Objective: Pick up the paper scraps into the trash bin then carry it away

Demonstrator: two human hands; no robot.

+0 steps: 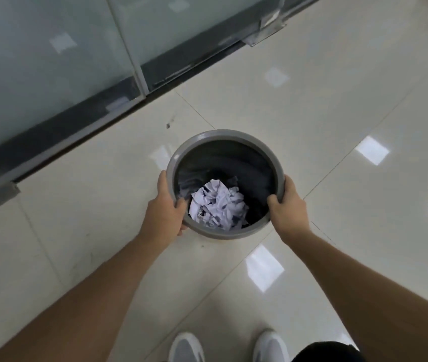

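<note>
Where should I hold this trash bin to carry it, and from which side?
Grip the trash bin by its thick round rim, coming from above on opposite sides, as the left hand and right hand do: thumbs inside, fingers outside. The rim gives a lip, and keeping the bin upright should keep the crumpled paper in.

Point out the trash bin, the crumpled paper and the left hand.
trash bin (207, 134): head view, far grey rim.
crumpled paper (220, 202): head view, middle of the white wad inside the bin.
left hand (165, 212): head view, back of the hand.
</note>
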